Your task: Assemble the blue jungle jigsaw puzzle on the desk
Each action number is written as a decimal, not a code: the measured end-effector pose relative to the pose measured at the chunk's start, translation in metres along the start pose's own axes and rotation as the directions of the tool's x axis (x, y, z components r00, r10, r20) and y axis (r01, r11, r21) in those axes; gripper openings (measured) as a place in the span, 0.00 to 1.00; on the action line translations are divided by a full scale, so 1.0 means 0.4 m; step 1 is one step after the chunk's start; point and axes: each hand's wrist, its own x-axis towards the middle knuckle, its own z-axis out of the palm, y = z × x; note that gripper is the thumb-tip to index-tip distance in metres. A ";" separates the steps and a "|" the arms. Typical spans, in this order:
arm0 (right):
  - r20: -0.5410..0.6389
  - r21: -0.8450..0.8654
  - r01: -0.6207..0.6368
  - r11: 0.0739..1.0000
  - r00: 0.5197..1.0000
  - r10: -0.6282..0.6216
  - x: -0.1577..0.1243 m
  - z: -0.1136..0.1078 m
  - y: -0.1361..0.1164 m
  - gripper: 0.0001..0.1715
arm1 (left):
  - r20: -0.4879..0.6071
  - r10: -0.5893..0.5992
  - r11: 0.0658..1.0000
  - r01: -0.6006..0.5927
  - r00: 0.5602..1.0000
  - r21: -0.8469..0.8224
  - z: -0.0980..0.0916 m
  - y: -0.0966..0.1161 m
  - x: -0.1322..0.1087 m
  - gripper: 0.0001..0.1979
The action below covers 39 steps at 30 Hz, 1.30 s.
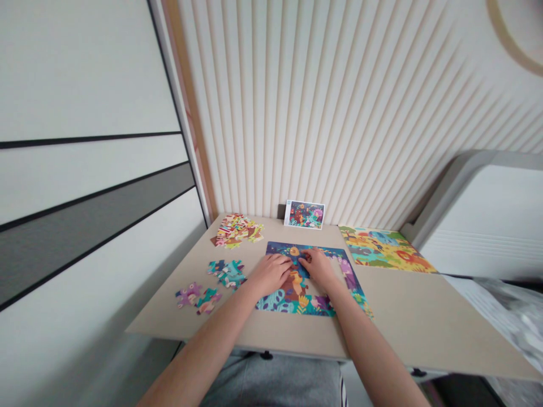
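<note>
My left hand (269, 274) lies on the near left part of a partly assembled jungle jigsaw puzzle (297, 302), and my right hand (319, 269) rests on its upper middle. The fingertips of both hands meet over dark blue pieces, and what lies under them is hidden. To the left of my left hand are small groups of loose pieces: teal and blue ones (227, 273) and purple and teal ones (197, 298). Beyond them is a heap of yellow and red pieces (236, 230). A picture card (304, 214) leans at the back.
A second, colourful animal puzzle (384, 249) lies at the table's back right. The beige tabletop (403, 316) ends close to my body. A ribbed cream wall stands behind it, white panelled doors rise on the left, and a white appliance stands on the right.
</note>
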 end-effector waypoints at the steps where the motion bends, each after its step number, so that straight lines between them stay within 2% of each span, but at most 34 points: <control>1: -0.005 -0.005 0.010 1.000 1.000 -0.010 -0.001 0.001 -0.001 0.14 | 0.004 0.002 1.000 -0.002 1.000 0.003 0.001 0.000 0.001 0.17; 6: 0.062 -0.053 0.091 0.994 0.994 -0.088 -0.011 -0.004 -0.008 0.13 | 0.010 0.014 1.000 -0.014 1.000 -0.001 0.013 -0.004 0.004 0.18; 10: 0.061 -0.050 0.149 0.988 0.987 -0.145 -0.017 -0.016 -0.006 0.15 | 0.023 0.014 1.000 -0.015 1.000 0.013 0.021 -0.007 0.005 0.19; 12: 0.009 -0.005 0.110 0.994 0.994 -0.110 -0.014 -0.027 0.007 0.17 | 0.025 0.029 0.999 -0.030 0.999 0.039 0.022 -0.007 0.004 0.19; 14: -0.093 0.042 0.021 0.999 0.996 -0.017 -0.009 -0.041 0.029 0.19 | 0.034 0.058 0.996 -0.060 0.998 0.063 0.020 -0.004 0.003 0.18; 17: -0.201 0.100 -0.093 0.991 0.973 0.112 -0.004 -0.060 0.066 0.20 | 0.061 0.107 0.990 -0.112 0.992 0.090 0.013 0.005 -0.001 0.17; 21: -0.177 0.101 -0.147 0.984 0.971 0.163 -0.010 -0.064 0.086 0.20 | 0.079 0.119 0.979 -0.130 0.990 0.158 -0.002 0.030 -0.005 0.16; 28: -0.189 0.095 -0.099 0.990 0.975 0.116 -0.023 -0.058 0.070 0.19 | 0.132 0.119 0.952 -0.151 0.984 0.267 -0.031 0.098 -0.004 0.07; 33: -0.175 0.093 -0.092 0.991 0.979 0.107 -0.021 -0.057 0.070 0.19 | 0.138 0.162 0.961 -0.188 0.977 0.202 -0.069 0.158 -0.080 0.09; 36: -0.178 0.107 -0.073 0.992 0.980 0.092 -0.018 -0.052 0.073 0.19 | 0.103 0.101 0.975 -0.119 0.990 0.188 -0.102 0.167 -0.149 0.12; 39: -0.183 0.117 -0.048 0.992 0.981 0.069 -0.017 -0.046 0.077 0.19 | 0.045 -0.046 0.982 0.037 0.998 0.185 -0.132 0.130 -0.212 0.12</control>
